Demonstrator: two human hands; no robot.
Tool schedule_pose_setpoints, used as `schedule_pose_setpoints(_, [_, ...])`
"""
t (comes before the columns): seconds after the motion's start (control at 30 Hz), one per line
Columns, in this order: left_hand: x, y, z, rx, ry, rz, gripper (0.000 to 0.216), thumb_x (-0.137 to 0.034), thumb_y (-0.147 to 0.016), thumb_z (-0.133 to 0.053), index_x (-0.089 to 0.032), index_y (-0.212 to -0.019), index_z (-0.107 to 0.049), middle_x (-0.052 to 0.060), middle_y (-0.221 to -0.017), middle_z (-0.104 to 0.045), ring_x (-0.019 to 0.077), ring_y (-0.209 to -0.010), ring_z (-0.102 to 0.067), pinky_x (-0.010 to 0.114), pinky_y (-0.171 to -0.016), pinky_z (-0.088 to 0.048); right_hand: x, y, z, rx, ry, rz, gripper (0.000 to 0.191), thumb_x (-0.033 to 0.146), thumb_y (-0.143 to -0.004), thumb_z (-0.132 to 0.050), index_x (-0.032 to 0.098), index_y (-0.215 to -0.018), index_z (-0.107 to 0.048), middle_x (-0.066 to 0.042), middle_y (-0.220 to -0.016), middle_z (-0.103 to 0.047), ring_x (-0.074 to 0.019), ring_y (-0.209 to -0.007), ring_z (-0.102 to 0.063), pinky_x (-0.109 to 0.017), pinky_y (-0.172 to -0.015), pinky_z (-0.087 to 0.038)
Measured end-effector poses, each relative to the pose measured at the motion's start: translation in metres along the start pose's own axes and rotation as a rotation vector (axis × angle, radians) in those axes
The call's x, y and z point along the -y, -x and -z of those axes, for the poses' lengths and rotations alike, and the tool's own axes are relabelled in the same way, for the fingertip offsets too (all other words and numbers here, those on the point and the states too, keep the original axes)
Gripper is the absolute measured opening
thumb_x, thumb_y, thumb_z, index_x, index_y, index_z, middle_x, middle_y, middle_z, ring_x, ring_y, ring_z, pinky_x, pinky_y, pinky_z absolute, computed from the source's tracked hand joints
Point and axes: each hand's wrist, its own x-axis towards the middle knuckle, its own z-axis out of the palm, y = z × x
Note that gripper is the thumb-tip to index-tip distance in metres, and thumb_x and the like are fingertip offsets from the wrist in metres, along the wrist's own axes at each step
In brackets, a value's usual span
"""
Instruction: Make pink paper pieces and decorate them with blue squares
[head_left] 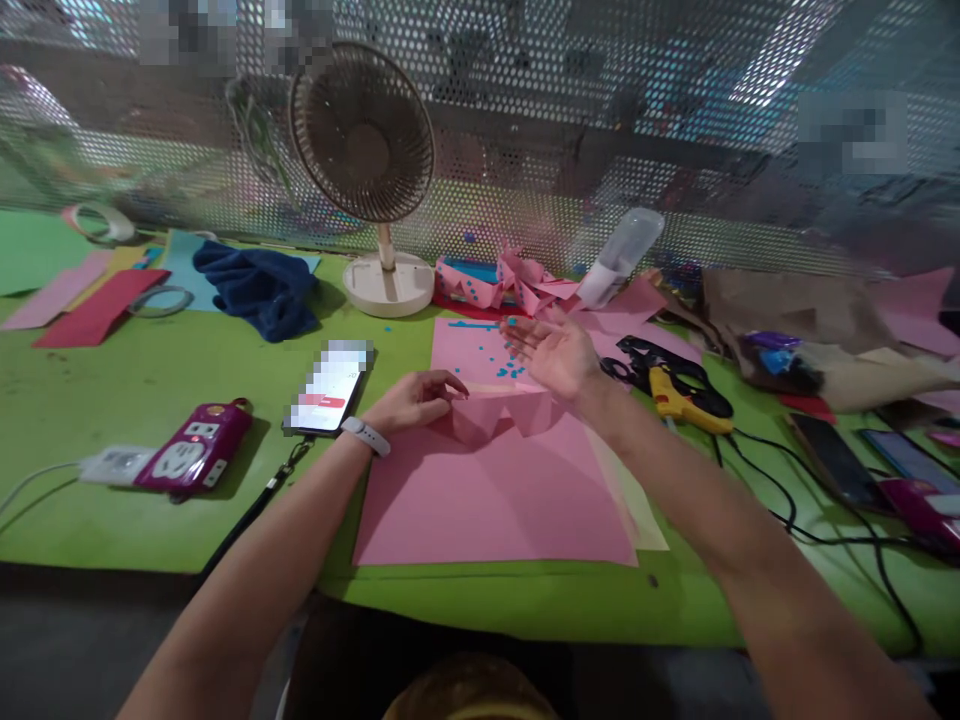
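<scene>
My left hand [420, 398] pinches the left end of a pink paper strip with a zigzag edge [480, 420], which stands on a large pink sheet [487, 510]. Palm turned up, my right hand [559, 355] is open beyond the strip's right end. A small blue dot [511, 322] sits at one of its fingertips. Several more blue paper dots [510, 370] lie scattered on another pink sheet [446, 350] behind the strip. Further back are pink zigzag paper pieces with blue dots [469, 285].
A fan [386, 285] stands at the back beside a blue cloth [259, 285]. To the left are a lit phone [330, 390] and a purple power socket [196, 450]. A yellow glue gun [682, 400], black scissors [619, 370] and cables lie right. A clear bottle [619, 260] leans behind.
</scene>
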Motion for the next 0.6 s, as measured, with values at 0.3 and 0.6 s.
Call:
schedule_pose_setpoints(0.3, [-0.023, 0.004, -0.014, -0.508, -0.175, -0.190, 0.035, -0.044, -0.089, -0.058, -0.016, -0.069, -0.059, 0.001, -0.061, -0.060, 0.0111, -0.060, -0.052, 0.023, -0.057, -0.037, 0.011, 0.059, -0.045, -0.092, -0.506, -0.058, 0.031, 0.051, -0.082, -0.061, 0.022, -0.092, -0.067, -0.009, -0.116, -0.071, -0.0256, -0.121, -0.059, -0.043, -0.100, -0.050])
schedule_pose_setpoints(0.6, [-0.044, 0.012, -0.042, -0.301, -0.052, -0.267, 0.028, -0.040, -0.090, -0.060, -0.014, -0.094, -0.069, 0.007, -0.086, -0.073, 0.0135, -0.074, -0.064, 0.024, -0.067, -0.049, -0.007, 0.084, -0.074, -0.215, -0.394, -0.066, 0.025, 0.045, -0.077, -0.070, 0.027, -0.095, -0.070, -0.005, -0.122, -0.069, -0.0241, -0.117, -0.060, -0.040, -0.089, -0.052])
